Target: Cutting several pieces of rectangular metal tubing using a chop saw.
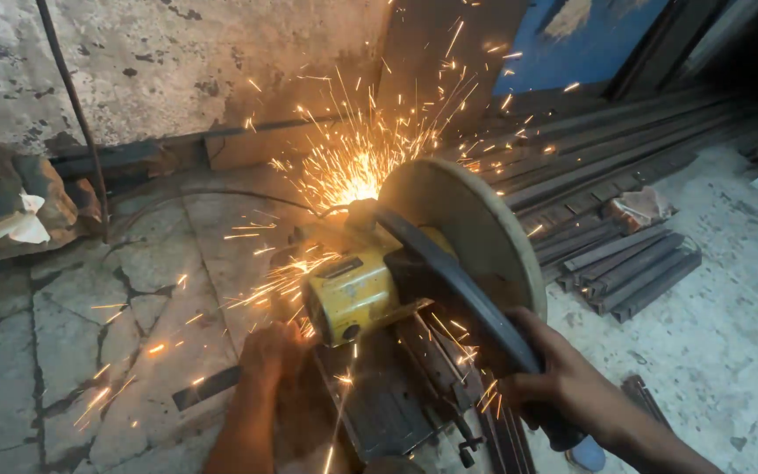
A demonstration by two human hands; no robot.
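A chop saw with a yellow motor housing (357,294) and a round grey blade guard (475,228) sits on the floor in front of me. Bright orange sparks (353,180) spray from behind the guard toward the wall and across the floor. My right hand (563,386) grips the saw's dark handle (475,307), which slopes down from the guard. My left hand (274,351) rests low beside the motor on the saw's dark base (379,404), holding down a flat metal strip (208,386) that sticks out to the left.
Long steel bars (589,167) lie stacked along the wall at the right, with shorter cut pieces (633,268) piled beside them. A thin rod (72,105) leans on the stained wall at the left, near a bundle of cloth (2,211). The concrete floor is cracked.
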